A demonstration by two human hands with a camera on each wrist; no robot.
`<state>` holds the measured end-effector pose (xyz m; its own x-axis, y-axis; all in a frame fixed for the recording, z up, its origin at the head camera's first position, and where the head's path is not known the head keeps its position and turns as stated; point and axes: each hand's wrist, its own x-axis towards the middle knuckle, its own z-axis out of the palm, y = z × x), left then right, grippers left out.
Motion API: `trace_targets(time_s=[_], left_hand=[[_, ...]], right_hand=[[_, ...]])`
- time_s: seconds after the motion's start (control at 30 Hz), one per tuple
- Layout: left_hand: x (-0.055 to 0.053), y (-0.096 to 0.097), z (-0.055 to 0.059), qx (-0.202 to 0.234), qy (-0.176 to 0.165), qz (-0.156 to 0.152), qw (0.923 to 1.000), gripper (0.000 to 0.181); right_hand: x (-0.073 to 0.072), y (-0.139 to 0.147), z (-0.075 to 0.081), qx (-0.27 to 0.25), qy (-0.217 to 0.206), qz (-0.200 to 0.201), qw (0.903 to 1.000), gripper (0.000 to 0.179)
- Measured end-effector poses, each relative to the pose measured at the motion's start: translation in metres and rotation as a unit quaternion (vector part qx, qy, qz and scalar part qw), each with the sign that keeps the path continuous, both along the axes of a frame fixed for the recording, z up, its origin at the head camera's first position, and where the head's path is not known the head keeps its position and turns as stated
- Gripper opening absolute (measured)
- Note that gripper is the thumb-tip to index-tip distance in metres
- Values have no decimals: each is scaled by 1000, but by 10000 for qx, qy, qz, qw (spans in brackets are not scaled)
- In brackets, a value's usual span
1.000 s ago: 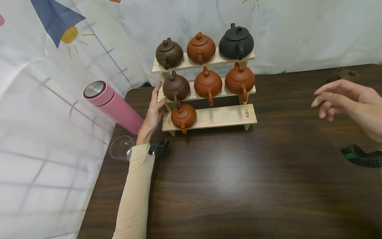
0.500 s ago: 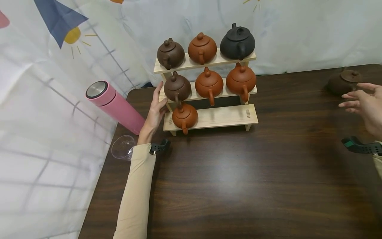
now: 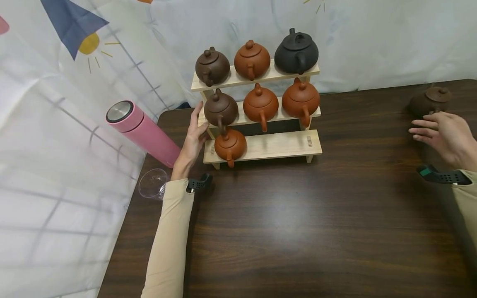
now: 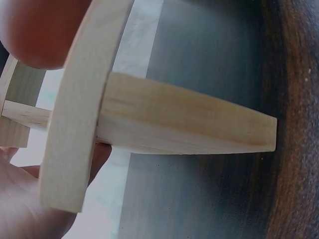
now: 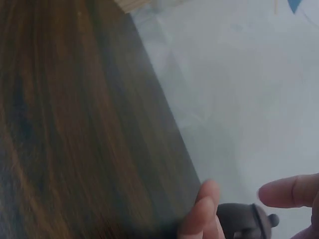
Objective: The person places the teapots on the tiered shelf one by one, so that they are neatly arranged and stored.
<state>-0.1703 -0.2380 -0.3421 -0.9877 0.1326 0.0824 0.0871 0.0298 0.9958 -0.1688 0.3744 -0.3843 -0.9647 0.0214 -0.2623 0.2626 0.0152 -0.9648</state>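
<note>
My left hand (image 3: 192, 136) holds the left end of a three-tier wooden stand (image 3: 279, 145), also close up in the left wrist view. The fingers lie along its side, partly hidden. A brown teapot (image 3: 221, 107) on the middle tier is nearest that hand, and a small orange teapot (image 3: 230, 145) sits below on the bottom tier. At the far right, my right hand (image 3: 447, 134) is just in front of a dark brown teapot (image 3: 428, 101) on the table. Its fingers are spread, thumb apart in the right wrist view; whether they touch the teapot I cannot tell.
On the top tier are a brown teapot (image 3: 212, 68), an orange teapot (image 3: 252, 61) and a black teapot (image 3: 296, 51). Two orange teapots share the middle tier. A pink flask (image 3: 149, 136) and a clear glass (image 3: 152, 184) stand left of my left forearm. A white curtain hangs behind.
My right hand has moved right and then slightly back left, ending in front of the dark brown teapot, which it partly covered earlier. My left hand stays on the stand.
</note>
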Motion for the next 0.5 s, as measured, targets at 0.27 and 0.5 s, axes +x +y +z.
trace_targets(time_s=[0.27, 0.5], left_hand=[[0, -2, -1, 29, 22, -6, 10000, 73], [-1, -2, -1, 37, 47, 24, 10000, 73]], right_hand=[[-17, 3, -5, -1082, -515, -115, 9927, 49], [-24, -1, 1, -1179, -576, -266, 9910, 32]])
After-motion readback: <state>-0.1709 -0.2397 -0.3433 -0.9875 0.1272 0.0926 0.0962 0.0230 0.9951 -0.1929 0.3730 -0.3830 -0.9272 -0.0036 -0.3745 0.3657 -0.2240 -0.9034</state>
